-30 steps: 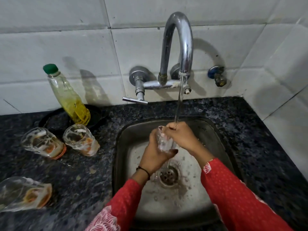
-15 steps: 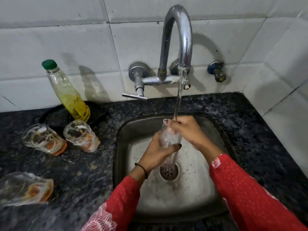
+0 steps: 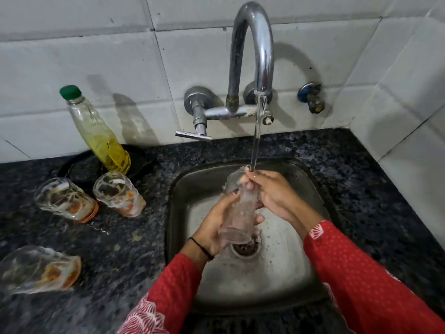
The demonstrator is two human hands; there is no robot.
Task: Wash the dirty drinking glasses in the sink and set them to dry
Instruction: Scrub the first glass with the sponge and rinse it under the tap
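Speckled black granite counter (image 3: 361, 189), white wall tiles (image 3: 84, 56), steel sink (image 3: 301, 179), chrome tap (image 3: 252, 44) running. Over the sink, clear glass (image 3: 240, 213) tilted under the stream, left hand (image 3: 216, 222) curled round its body, right hand (image 3: 274, 194) pinching its rim. 3 dirty glasses (image 3: 65, 198) (image 3: 119, 194) (image 3: 41, 268) on the counter.

No legible text, brand, number or sign could be read anywhere, the green-capped bottle (image 3: 96, 131) bore no readable label.

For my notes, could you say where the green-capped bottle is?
Head view: the green-capped bottle stands left of the sink, by the tiled wall, behind two dirty glasses.
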